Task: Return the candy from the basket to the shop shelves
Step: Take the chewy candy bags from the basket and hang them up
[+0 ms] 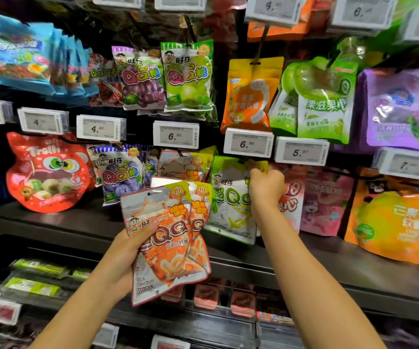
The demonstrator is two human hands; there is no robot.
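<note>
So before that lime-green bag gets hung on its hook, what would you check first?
1. Right hand grips the top of the lime-green candy bag: ok.
2. Bag's hang hole lined up with the hook: cannot tell, the fingers cover it.
3. Bag is raised just under the 6.50 price tag: ok.
4. Whether that tag belongs to this flavour: cannot tell, print too small.
5. Left hand holds the orange cola-flavour bags securely: ok.
6. Cola bags clear of the hanging spot: ok, they sit lower and to the left.
</note>
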